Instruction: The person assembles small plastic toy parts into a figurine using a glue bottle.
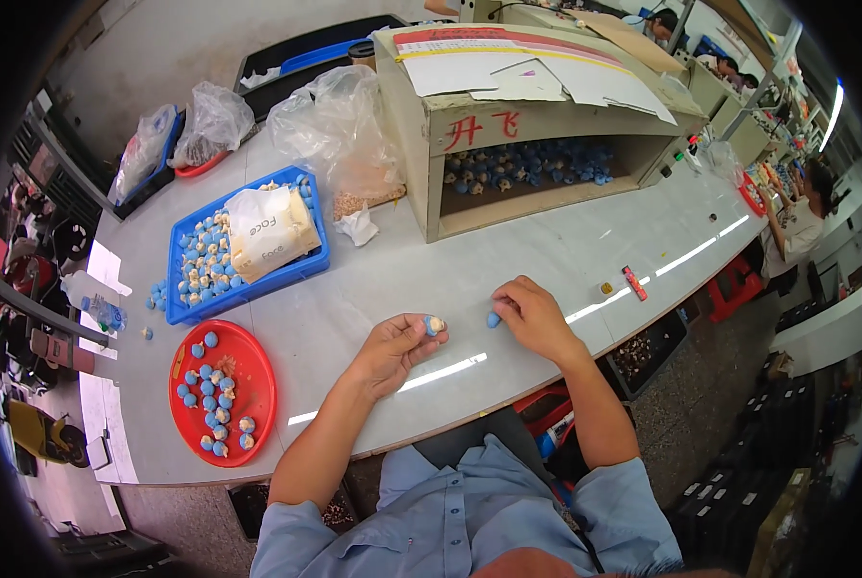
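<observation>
My left hand [390, 354] is raised over the table's near middle, its thumb and fingers pinching a small round blue-and-cream piece [435, 326], cream part facing up. To its right, my right hand [535, 316] has its fingers bent together at a small plain blue piece [494, 319], which shows just below the fingertips. The two pieces are apart. Several similar blue balls with cream parts lie in a round red plate [262, 385] left of my left forearm. More of them fill a blue tray [176, 313] farther back, partly under a cream bag [275, 231].
A large beige box [407, 144] with an open front, holding many blue pieces, stands at the back, papers on top. Clear plastic bags [330, 120] and crumpled tissue [357, 226] sit left of it. A red packet [634, 283] and a small jar [606, 288] lie to the right.
</observation>
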`<state>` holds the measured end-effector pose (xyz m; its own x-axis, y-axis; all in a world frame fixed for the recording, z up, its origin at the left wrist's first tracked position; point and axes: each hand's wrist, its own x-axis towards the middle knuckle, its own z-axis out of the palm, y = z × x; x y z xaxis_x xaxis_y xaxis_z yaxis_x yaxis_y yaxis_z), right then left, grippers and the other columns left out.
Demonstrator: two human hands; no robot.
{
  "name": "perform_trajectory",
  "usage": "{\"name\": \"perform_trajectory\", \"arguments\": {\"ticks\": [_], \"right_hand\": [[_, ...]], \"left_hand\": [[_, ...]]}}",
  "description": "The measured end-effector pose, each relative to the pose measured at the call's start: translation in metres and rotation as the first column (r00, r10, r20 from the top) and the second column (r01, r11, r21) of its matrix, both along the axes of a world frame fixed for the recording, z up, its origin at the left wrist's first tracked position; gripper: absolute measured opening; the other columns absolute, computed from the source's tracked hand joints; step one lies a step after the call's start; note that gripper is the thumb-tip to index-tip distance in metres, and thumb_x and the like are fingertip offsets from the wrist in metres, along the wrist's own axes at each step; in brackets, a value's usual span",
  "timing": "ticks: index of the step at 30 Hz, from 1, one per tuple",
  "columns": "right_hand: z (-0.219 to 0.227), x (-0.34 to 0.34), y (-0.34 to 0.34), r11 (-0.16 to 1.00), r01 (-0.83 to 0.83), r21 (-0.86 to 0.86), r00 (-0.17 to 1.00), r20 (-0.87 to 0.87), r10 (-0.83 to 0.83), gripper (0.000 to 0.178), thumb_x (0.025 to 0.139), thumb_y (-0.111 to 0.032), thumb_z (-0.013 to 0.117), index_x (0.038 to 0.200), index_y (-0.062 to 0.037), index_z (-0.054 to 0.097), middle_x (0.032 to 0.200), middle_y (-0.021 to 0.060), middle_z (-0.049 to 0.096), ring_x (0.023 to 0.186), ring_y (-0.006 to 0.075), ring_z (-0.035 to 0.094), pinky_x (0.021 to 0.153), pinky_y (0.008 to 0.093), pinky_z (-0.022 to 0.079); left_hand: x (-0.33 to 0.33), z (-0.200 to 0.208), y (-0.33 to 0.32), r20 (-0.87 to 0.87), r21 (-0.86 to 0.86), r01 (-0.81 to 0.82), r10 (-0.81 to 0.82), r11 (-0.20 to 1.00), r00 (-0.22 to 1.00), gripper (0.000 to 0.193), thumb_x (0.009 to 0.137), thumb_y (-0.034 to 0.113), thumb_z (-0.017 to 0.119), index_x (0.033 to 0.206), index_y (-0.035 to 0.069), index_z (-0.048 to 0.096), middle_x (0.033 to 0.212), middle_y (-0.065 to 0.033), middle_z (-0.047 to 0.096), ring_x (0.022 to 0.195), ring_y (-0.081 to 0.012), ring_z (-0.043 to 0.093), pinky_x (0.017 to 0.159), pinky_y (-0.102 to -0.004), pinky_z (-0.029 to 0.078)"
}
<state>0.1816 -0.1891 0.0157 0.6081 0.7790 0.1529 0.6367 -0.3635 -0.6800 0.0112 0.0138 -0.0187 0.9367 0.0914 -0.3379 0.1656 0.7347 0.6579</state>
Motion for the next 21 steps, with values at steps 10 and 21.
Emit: {"name": "perform_trajectory", "arguments": {"ticks": [10, 21], "right_hand": [[-0.012, -0.023, 0.001, 0.998, 0.068, 0.008, 0.991, 0.113, -0.068, 0.036, 0.077, -0.022, 0.075, 0.108, -0.0061, 0.065, 0.091, 0.0082, 0.060, 0.080, 0.0264, 0.062, 0.071, 0.0359, 0.049], [-0.019, -0.020, 0.021, 1.000, 0.002, -0.012, 0.950, 0.311, 0.001, 0.029, 0.074, -0.022, 0.076, 0.098, -0.0087, 0.066, 0.083, 0.0090, 0.058, 0.074, 0.0289, 0.060, 0.068, 0.0397, 0.047]], "left_hand": [[-0.003, 0.001, 0.000, -0.010, -0.010, -0.040, 0.040, 0.999, 0.999, 0.024, 0.094, 0.016, 0.062, 0.112, -0.001, 0.059, 0.109, -0.0124, 0.066, 0.100, -0.0195, 0.066, 0.081, -0.0222, 0.056], [-0.001, 0.003, -0.004, -0.026, 0.027, -0.042, 0.042, 0.999, 0.999, 0.023, 0.095, 0.017, 0.060, 0.109, -0.001, 0.060, 0.110, -0.0142, 0.066, 0.094, -0.0168, 0.067, 0.079, -0.0222, 0.058]]}}
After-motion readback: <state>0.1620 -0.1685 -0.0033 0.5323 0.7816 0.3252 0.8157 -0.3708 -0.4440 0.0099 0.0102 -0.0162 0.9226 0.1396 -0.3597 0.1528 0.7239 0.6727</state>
